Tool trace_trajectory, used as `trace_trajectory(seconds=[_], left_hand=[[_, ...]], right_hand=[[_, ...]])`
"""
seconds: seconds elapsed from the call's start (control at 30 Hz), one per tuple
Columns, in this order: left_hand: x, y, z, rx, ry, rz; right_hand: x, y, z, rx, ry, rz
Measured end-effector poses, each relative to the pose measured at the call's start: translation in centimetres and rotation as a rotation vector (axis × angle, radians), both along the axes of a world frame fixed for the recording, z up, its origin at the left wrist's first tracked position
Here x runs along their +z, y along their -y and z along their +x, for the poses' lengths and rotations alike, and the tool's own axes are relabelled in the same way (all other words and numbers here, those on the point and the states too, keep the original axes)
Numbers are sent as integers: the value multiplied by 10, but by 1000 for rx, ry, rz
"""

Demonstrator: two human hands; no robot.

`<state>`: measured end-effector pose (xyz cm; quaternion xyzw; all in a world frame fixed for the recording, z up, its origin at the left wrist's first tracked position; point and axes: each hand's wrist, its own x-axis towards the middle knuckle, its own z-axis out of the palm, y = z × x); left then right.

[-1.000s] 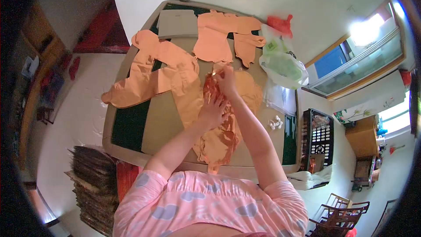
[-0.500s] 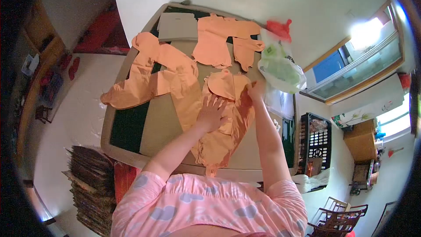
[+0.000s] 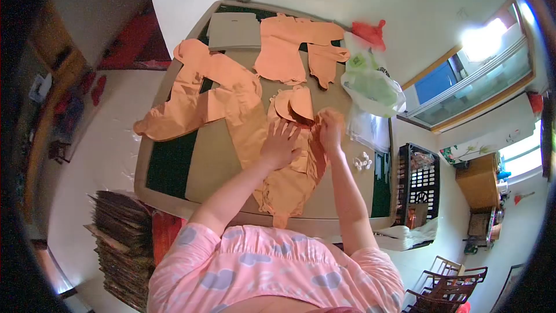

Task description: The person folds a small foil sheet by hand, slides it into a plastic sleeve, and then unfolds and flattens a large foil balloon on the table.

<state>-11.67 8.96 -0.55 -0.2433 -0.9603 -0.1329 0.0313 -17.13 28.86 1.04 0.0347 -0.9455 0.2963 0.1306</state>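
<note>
A flat, copper-coloured foil balloon [image 3: 284,191] lies lengthwise in front of me, its upper part partly folded over. My left hand [image 3: 281,146] rests on its middle with fingers spread, pressing it against the tan board [image 3: 214,168]. At the balloon's right edge, my right hand [image 3: 330,132] is closed on the foil and draws it up in creases. The lifted flap curls and shows a dark underside. To the left, a larger bent piece of the same foil [image 3: 226,90] partly meets this one. Beyond my hands lies another flat foil piece [image 3: 281,49].
A grey card stack [image 3: 234,32] sits at the table's far left. On the right are a white-and-green plastic bag [image 3: 373,90], a red bag [image 3: 369,35], small white pieces [image 3: 362,161] and a black crate [image 3: 418,179]. Stacked brown sheets [image 3: 119,249] stand left of the table.
My right hand has moved slightly down and left, pulling the foil's right edge inward. The upper flap has curled up. My left hand stays in nearly the same place.
</note>
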Motion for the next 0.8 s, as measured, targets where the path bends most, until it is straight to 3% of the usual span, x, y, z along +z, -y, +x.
trace_trajectory(seconds=[0.33,0.43,0.53,0.63,0.73,0.8], left_hand=[[12,0,2,8,57,-75],[15,0,2,8,68,-68],[11,0,2,9,49,-16],[5,-1,2,6,30,8],[11,-1,1,8,66,-26],[16,1,0,-1,121,-39]], right_hand=[[-8,31,49,225,-76,39],[-13,37,52,174,-195,187],[-12,42,49,83,-163,0],[3,46,41,-15,-89,-27],[-15,41,15,-68,-25,-36],[-12,43,5,-71,-50,85]])
